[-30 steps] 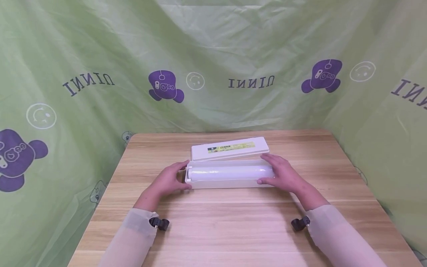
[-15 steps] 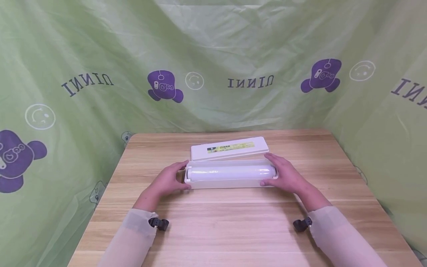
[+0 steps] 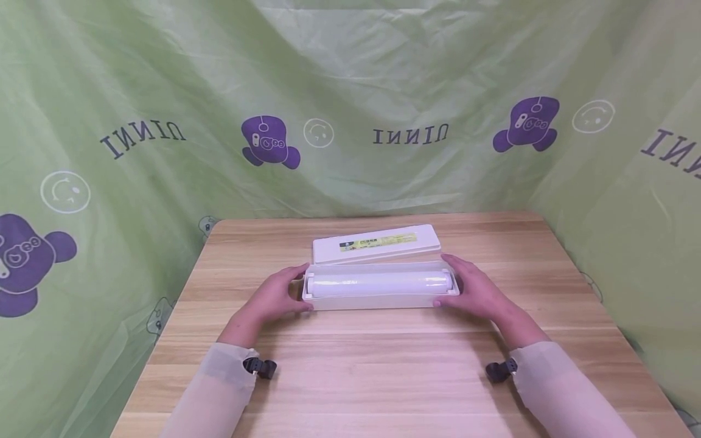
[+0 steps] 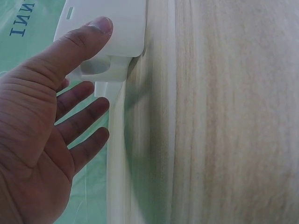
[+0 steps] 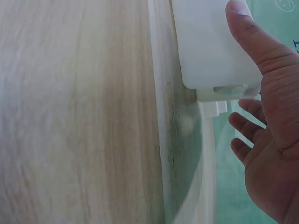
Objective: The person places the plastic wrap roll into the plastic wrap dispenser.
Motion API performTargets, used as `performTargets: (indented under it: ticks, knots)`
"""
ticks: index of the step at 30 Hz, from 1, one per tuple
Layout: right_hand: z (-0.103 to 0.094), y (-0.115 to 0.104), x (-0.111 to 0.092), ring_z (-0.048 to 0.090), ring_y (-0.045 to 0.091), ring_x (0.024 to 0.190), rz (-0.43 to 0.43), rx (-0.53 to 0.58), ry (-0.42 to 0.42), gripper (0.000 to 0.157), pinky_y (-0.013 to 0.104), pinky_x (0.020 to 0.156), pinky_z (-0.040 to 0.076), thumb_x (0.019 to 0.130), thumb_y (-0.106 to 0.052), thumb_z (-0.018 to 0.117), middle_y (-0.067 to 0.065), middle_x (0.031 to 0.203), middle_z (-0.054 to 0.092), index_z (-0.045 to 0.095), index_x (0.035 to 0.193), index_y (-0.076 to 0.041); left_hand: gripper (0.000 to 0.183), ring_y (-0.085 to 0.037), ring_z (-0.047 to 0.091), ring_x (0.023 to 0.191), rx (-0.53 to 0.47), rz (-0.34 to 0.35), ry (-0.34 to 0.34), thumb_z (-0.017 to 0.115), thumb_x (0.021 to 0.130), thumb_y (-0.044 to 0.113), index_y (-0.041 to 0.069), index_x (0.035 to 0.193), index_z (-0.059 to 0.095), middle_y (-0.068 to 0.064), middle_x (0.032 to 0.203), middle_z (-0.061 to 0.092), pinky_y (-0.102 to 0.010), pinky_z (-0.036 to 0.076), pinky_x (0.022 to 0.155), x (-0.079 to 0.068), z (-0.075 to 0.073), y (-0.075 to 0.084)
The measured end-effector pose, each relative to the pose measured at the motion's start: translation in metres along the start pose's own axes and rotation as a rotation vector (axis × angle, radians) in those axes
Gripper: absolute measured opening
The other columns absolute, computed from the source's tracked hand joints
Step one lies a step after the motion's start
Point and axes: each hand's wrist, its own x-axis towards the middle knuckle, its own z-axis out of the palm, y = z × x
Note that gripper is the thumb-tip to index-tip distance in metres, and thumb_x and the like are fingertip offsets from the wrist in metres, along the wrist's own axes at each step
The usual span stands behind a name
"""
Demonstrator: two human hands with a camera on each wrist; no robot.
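A long white cling film box (image 3: 378,302) lies lidless on the table, with a shiny roll of cling film (image 3: 378,284) inside along its length. My left hand (image 3: 276,295) holds the box's left end, thumb on the front wall and a forefinger at the back edge. At the other end my right hand (image 3: 473,289) spans the box the same way. Both wrist views show the thumb against the white front wall and the other fingers loosely bent beyond the end. Just behind the box lies its white lid (image 3: 323,250), bearing a yellow-green label (image 3: 378,242).
The wooden table (image 3: 350,377) reaches back to a green curtain (image 3: 350,182) printed with purple figures, which also hangs at both sides. A small black wrist camera (image 3: 263,367) sits at the left sleeve, another black camera (image 3: 499,370) at the right.
My right hand has slid a little to the right along the box, baring the right end of the roll. The left hand, box and lid have stayed about where they were.
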Motion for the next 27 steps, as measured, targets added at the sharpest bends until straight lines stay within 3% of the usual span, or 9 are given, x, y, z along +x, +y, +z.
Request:
performTargets:
  ticks: [17, 27]
  knots:
    - [-0.0019, 0.0000, -0.0055, 0.040, 0.051, 0.142, 0.123, 0.025, -0.037, 0.120, 0.065, 0.118, 0.031, 0.072, -0.057, 0.091, 0.031, 0.157, 0.041, 0.030, 0.164, -0.010, 0.110, -0.033, 0.052, 0.138, -0.007, -0.002, -0.005, 0.098, 0.069, 0.040, 0.018, 0.160, 0.041, -0.013, 0.148, 0.058, -0.051, 0.035, 0.121, 0.0017, 0.0006, -0.0029]
    - [-0.0017, 0.0007, -0.0058, 0.039, 0.050, 0.144, 0.139, 0.020, -0.053, 0.120, 0.063, 0.119, 0.031, 0.072, -0.057, 0.091, 0.030, 0.157, 0.041, 0.029, 0.165, -0.012, 0.110, -0.034, 0.053, 0.138, -0.041, 0.017, -0.019, 0.098, 0.070, 0.038, 0.016, 0.161, 0.039, -0.012, 0.150, 0.056, -0.053, 0.035, 0.121, 0.0002, 0.0009, -0.0060]
